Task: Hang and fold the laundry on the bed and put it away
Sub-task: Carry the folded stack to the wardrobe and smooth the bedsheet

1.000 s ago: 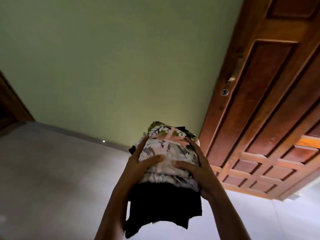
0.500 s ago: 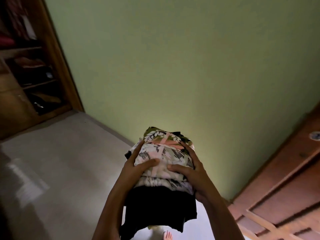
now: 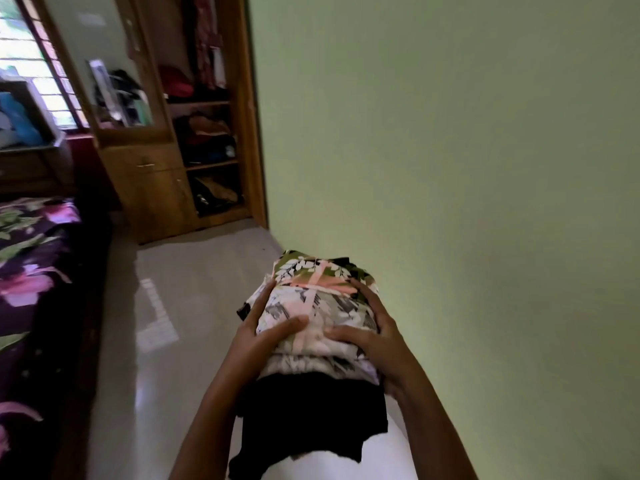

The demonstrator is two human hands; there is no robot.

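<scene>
The main risk is the stack of clothes (image 3: pixel 313 323) coming apart in the air. It is held only by squeezing from both sides, and the black garment (image 3: pixel 311 417) at the bottom hangs loose below the grip with ragged edges. It could slide out and drop to the floor (image 3: pixel 166 278), and the layers above would probably lose their folds with it.

The left hand (image 3: pixel 256 337) grips the stack at nine o'clock and the right hand (image 3: pixel 377 337) at three o'clock. The fingers (image 3: pixel 258 304) curl round the sides and both thumbs press on top.

The stack is carried in front of the person, above the floor. The wall (image 3: pixel 450 168) lies at three o'clock, the bed (image 3: pixel 34 271) at nine and the open wardrobe (image 3: pixel 156 188) at eleven. On top are pale leaf-print pieces with pink bands, and an olive floral one sits at the far end.
</scene>
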